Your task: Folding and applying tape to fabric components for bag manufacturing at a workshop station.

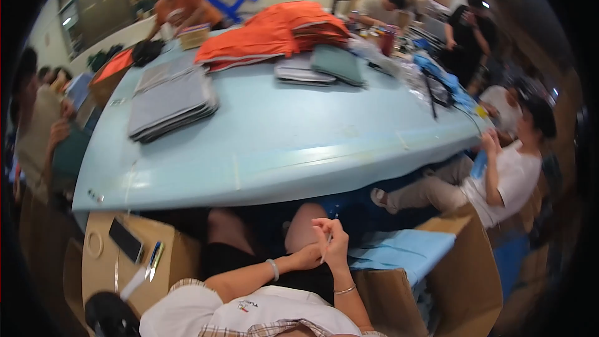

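Both my hands meet over my lap, in front of the table edge. My right hand is raised with its fingers closed around a slim pen-like stick; blur hides its exact kind. Its lower end points down at my left hand, which lies just below and touches or nearly touches it. The left fingers are mostly hidden behind the right hand, so their grip does not show. Close to my right arm, folded light blue fabric lies over an open cardboard box.
A pale blue covered table spans the front, bearing grey folded fabric, orange fabric and a green folded piece. At left, a carton holds a phone, tape roll and scissors. Several people work around.
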Action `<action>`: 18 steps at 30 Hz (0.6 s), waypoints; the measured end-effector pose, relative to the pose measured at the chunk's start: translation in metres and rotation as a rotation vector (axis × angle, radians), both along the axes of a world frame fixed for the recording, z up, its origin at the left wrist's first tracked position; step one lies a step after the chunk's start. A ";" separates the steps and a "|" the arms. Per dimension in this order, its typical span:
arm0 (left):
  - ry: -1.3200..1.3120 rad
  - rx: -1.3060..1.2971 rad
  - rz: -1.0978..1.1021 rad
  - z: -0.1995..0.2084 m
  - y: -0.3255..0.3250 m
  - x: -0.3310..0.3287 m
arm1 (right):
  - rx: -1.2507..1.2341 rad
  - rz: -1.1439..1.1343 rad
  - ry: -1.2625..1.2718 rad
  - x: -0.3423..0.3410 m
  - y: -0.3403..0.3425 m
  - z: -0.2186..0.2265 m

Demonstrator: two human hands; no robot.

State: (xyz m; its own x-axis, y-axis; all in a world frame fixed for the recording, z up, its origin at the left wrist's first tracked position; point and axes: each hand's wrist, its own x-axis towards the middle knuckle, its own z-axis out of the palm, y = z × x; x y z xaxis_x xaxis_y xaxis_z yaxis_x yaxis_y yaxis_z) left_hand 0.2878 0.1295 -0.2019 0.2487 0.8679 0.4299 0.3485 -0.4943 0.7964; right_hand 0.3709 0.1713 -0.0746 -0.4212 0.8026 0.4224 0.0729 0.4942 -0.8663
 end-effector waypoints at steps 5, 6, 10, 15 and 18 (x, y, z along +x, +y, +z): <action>0.029 -0.077 0.061 -0.003 -0.003 -0.011 | -0.047 0.070 0.053 -0.017 -0.001 -0.027; 0.022 -0.095 0.076 -0.003 -0.005 -0.015 | -0.050 0.104 0.048 -0.020 -0.003 -0.030; 0.005 -0.065 0.147 0.002 -0.011 -0.019 | -0.023 0.120 -0.067 -0.024 -0.012 -0.037; -0.136 -0.139 0.015 0.010 -0.011 -0.012 | 0.038 0.077 -0.095 -0.018 -0.013 -0.047; -0.215 -0.133 -0.005 0.001 -0.011 -0.012 | 0.085 0.113 -0.099 -0.020 -0.011 -0.059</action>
State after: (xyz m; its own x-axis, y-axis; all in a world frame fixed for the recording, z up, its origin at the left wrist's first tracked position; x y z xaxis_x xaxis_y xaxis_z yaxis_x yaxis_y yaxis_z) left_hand 0.2753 0.1190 -0.2011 0.1680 0.9193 0.3559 0.1618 -0.3818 0.9100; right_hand 0.3504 0.1602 -0.1341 -0.5495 0.7112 0.4385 0.0962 0.5752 -0.8123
